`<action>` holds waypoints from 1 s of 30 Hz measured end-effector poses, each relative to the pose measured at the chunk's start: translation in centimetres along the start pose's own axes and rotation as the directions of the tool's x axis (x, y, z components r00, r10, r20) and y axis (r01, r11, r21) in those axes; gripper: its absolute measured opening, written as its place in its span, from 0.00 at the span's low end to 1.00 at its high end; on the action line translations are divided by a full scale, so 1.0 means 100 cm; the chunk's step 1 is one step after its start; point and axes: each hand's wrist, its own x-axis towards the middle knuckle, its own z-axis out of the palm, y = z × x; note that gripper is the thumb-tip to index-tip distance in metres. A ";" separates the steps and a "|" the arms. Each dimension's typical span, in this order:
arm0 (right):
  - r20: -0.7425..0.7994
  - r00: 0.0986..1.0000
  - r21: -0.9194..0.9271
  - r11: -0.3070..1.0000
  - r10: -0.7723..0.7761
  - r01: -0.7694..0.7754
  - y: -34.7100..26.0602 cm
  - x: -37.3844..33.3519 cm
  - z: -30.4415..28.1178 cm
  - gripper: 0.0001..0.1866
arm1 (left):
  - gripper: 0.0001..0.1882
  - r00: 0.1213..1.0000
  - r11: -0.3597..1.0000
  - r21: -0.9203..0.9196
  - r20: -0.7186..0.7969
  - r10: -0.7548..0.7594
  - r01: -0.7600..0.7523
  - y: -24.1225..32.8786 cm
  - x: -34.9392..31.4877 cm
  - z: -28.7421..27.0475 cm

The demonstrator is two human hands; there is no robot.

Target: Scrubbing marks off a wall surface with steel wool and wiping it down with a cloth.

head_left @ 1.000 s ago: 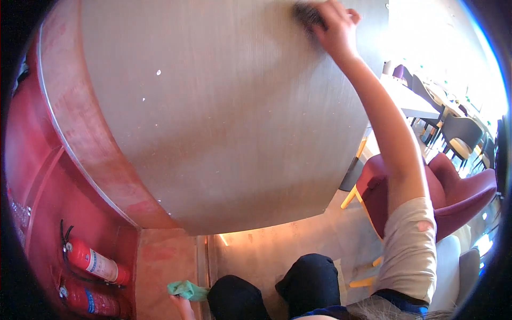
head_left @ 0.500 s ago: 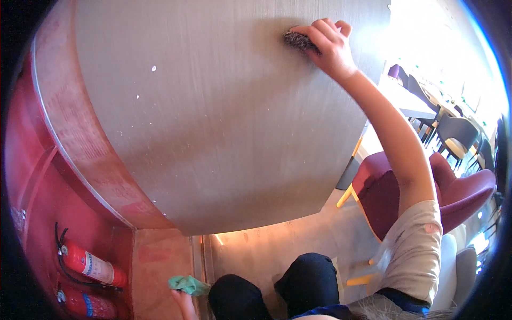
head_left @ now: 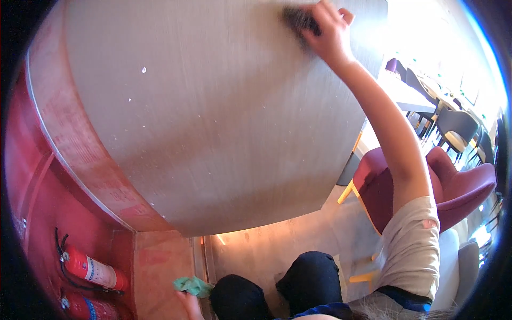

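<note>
My right hand [head_left: 332, 38] is stretched far out, its fingers closed round a dark steel wool scrubber [head_left: 300, 22]. The scrubber lies against a large grey panel [head_left: 224, 133] with a fine grain, close to the upper edge of the view, and is blurred by motion. White specks and a few larger spots dot the panel. Low on the left, my left hand [head_left: 188, 305] grips a crumpled green cloth [head_left: 193, 286] next to my knee. Part of that hand lies beyond the lower edge.
A reddish-brown band [head_left: 90, 138] borders the panel on the left. Two red fire extinguishers [head_left: 96, 269] stand in a red recess. On the right, a maroon armchair [head_left: 458, 197] is close to my right arm, with dark chairs [head_left: 456, 130] and a white table [head_left: 408, 98] behind.
My right hand has shifted a little upward with the scrubber along the panel. The view has moved slightly; my left hand still holds the cloth, slightly to the right.
</note>
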 end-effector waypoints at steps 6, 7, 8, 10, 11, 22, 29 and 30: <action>0.049 0.995 -0.020 0.996 -0.083 0.084 -0.004 -0.005 -0.002 0.08 | 0.14 0.999 0.996 -0.077 0.029 -0.038 0.040 -0.003 -0.001 -0.002; 0.009 0.999 0.006 0.999 -0.040 0.040 -0.009 -0.009 -0.001 0.08 | 0.14 0.999 0.995 -0.090 -0.011 -0.042 0.041 0.002 -0.002 0.002; -0.030 1.000 0.033 0.999 0.003 -0.002 -0.011 -0.012 0.000 0.08 | 0.14 0.999 0.995 -0.089 -0.005 -0.042 0.042 -0.008 0.000 -0.002; 0.031 0.999 0.086 0.996 -0.030 0.027 -0.003 -0.017 0.000 0.08 | 0.14 0.999 0.999 -0.026 -0.013 -0.029 0.029 -0.030 0.004 -0.013; 0.062 0.998 0.027 1.000 -0.001 -0.001 0.009 -0.013 0.001 0.08 | 0.14 1.000 0.999 -0.027 -0.013 -0.028 0.027 -0.035 0.004 -0.014; 0.144 0.969 0.115 0.969 0.202 -0.219 0.013 0.004 -0.008 0.14 | 0.13 0.996 0.995 -0.063 0.059 -0.070 0.074 -0.010 0.004 0.004; -0.097 0.980 0.018 0.985 0.172 -0.171 0.007 -0.001 0.008 0.21 | 0.13 0.991 0.995 -0.020 0.101 -0.091 0.094 -0.026 0.016 0.011; -0.118 0.990 -0.024 0.996 0.077 -0.081 0.004 -0.005 0.013 0.26 | 0.14 0.993 0.999 -0.003 0.112 -0.046 0.047 -0.028 0.018 0.016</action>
